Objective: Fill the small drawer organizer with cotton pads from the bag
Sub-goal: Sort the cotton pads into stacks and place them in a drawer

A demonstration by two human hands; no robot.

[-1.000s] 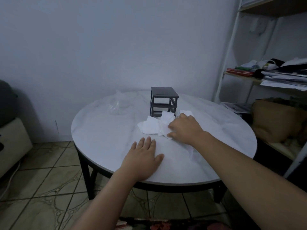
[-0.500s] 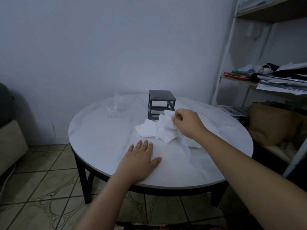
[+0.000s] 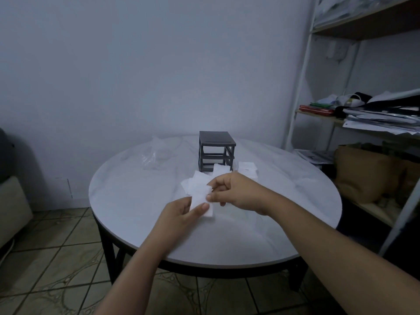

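Observation:
A small dark grey drawer organizer (image 3: 217,151) stands at the back middle of the round white table (image 3: 136,201); its frame looks hollow, with no drawers showing. White square cotton pads (image 3: 247,169) lie loose in front of it. Both hands hold a few pads (image 3: 200,194) lifted above the table: my right hand (image 3: 234,192) pinches their top edge, my left hand (image 3: 179,214) pinches the lower edge between thumb and fingers. A clear plastic bag (image 3: 154,155) lies crumpled to the organizer's left.
A white metal shelf unit (image 3: 297,87) stands at the right with papers, books and a brown bag (image 3: 363,176). A beige seat (image 3: 11,205) is at the left edge. Tiled floor lies below the table.
My right hand lifted a few pads off the pile and drew them toward me. My left hand rose from lying flat on the table and took hold of the pads' lower edge.

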